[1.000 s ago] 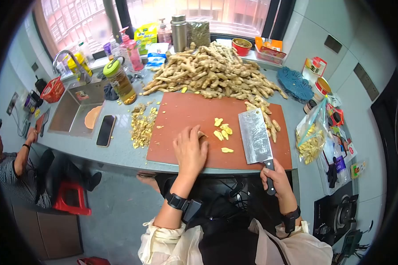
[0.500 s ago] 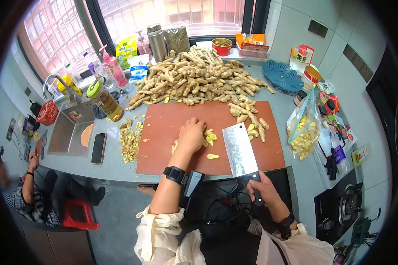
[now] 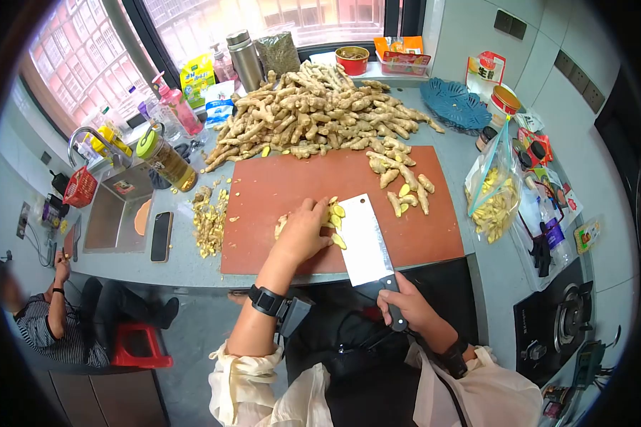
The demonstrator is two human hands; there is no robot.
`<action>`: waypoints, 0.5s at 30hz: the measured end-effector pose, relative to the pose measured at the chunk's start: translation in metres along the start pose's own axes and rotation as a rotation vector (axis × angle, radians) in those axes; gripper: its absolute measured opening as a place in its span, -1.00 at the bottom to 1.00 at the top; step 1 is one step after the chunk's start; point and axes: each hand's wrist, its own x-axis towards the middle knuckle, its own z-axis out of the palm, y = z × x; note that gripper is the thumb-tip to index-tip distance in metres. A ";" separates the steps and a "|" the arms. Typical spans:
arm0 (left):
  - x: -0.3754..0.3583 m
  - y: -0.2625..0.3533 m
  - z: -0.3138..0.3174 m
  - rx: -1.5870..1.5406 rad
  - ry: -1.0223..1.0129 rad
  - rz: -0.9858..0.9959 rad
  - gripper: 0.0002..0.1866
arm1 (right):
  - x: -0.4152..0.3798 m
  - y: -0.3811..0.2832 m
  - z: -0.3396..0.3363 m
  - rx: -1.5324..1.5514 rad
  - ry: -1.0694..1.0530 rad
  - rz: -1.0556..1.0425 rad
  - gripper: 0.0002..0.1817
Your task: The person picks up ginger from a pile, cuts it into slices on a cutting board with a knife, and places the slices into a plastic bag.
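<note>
Far left: 1 person (image 3: 46, 324) in a striped top, seated beside the steel sink (image 3: 117, 245).
Counter: black rectangular phone (image 3: 161, 236); loose tan-and-yellow scraps (image 3: 208, 224).
Board: reddish-brown, rectangular (image 3: 271, 188), at the counter's near edge.
Left hand (image 3: 305, 233): over the board, fingers bent, thumb by the pale-yellow ginger slices (image 3: 338, 211); cannot tell whether anything is pinched.
Behind: large heap of knobbly tan ginger roots (image 3: 313, 110).
Slices: on the board, between left hand and blade.
Cleaver (image 3: 367, 238): broad steel blade, black handle, just beside the slices.
Right hand (image 3: 408, 302): fingers closed around the handle.
Far right: clear plastic bag (image 3: 493, 203) of yellow pieces.
Step in hand: judged as handling slices at the blade.
Move calls for: left fingertips kept clear of the edge, 1 steady grip on the handle.
</note>
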 end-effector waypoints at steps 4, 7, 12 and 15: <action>0.006 -0.007 0.014 -0.061 -0.006 0.031 -0.34 | 0.002 0.005 0.007 0.020 -0.021 -0.014 -0.63; 0.007 -0.005 0.023 -0.129 0.063 0.005 -0.42 | 0.005 0.007 0.009 0.026 -0.021 -0.022 -0.63; 0.003 0.009 0.014 -0.360 0.016 -0.064 -0.50 | 0.008 0.010 0.008 0.032 -0.032 -0.025 -0.64; 0.010 -0.004 0.017 -0.322 0.162 -0.022 -0.53 | 0.006 0.007 0.003 0.068 -0.052 -0.040 -0.64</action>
